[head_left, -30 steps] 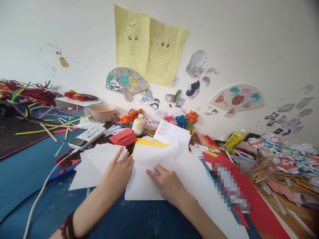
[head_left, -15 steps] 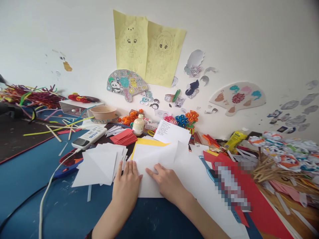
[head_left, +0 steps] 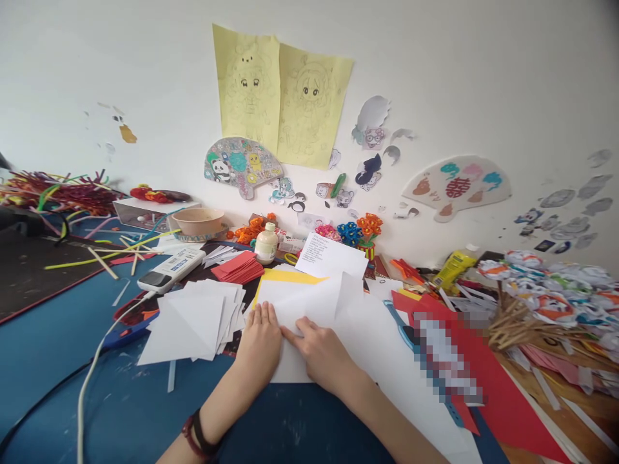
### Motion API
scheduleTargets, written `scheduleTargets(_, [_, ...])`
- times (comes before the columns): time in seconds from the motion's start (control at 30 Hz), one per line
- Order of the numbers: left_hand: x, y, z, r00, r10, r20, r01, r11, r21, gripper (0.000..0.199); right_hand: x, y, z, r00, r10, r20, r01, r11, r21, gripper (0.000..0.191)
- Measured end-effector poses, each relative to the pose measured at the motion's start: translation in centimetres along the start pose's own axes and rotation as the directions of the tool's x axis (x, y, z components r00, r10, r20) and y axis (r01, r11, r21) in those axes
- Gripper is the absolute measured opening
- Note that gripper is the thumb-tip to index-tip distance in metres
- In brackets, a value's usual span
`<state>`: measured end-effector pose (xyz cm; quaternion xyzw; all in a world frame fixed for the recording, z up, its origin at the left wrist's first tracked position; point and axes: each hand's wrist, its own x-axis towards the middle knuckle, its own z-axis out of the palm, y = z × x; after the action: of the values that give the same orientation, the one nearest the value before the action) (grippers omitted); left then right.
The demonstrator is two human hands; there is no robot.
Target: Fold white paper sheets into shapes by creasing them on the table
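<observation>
A white sheet of paper lies in front of me, part of it folded over, with a raised flap at its right. My left hand rests flat on the sheet's left side, fingers stretched out and close together. Just right of it, my right hand touches the paper with its index finger extended and the other fingers bent. Neither hand grasps anything. Yellow paper shows behind the sheet's upper edge. To the left lies a pile of white paper squares.
Red paper slips, a glue bottle and a white power strip sit behind the pile. A written note stands at the back. On the right are a smartwatch, red paper and paper flowers on sticks.
My left hand has slid right, further onto the white sheet and closer to my right hand. My right hand has hardly moved. The view has shifted slightly.
</observation>
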<state>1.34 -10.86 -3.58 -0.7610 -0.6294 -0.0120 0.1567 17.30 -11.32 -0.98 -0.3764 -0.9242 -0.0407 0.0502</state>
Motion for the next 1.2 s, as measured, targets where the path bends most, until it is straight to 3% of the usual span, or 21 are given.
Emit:
scheduleTargets(0.13, [0.7,-0.3,0.3,0.999,0.046,0.029,-0.043,0.995,-0.089,0.056,-0.1,-0.1,-0.1,1.0,-0.01,-0.022,0.01,1.0,-0.001,0.065])
scheduleTargets(0.47, [2.0,-3.1,1.0,0.958,0.286,-0.027,-0.28,0.908,-0.31,0.059,-0.1,0.1,0.4,0.998,-0.029,-0.056,0.028,0.999,-0.018,0.063])
scheduleTargets(0.73, [4.2,-3.2,1.9,0.935,0.349,-0.069,-0.341,0.823,-0.455,0.052,-0.1,0.0,0.5,0.997,-0.025,-0.071,0.022,0.999,-0.043,0.059])
scheduleTargets(0.9, [5.7,-3.0,2.2,0.926,0.373,-0.054,-0.355,0.816,-0.456,0.051,0.0,-0.1,0.6,0.998,0.005,-0.065,-0.008,0.999,-0.049,0.057])
scheduleTargets(1.2, [7.5,-3.4,3.4,0.859,0.475,-0.191,-0.512,0.78,-0.36,0.05,-0.1,0.2,0.7,0.998,-0.003,-0.058,0.003,1.0,0.003,0.058])
